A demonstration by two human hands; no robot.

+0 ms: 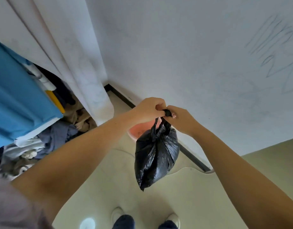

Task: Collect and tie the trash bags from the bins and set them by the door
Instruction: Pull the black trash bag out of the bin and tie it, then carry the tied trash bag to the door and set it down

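Observation:
A small black trash bag (156, 156) hangs in the air in front of me, full and bunched at the neck. Its two handle loops rise to a knot at the top. My left hand (149, 110) and my right hand (179, 118) meet there, and both pinch the black handles at the knot. Behind and below the bag, a pink bin (138, 132) stands on the floor against the wall, mostly hidden by the bag and my left arm.
A white wall (192, 55) with pencil scribbles runs close ahead and to the right. A white curtain (86, 76) hangs at the left. A blue cloth (18, 103) and a heap of clothes (56, 134) lie left. Pale floor (109, 179) surrounds my feet.

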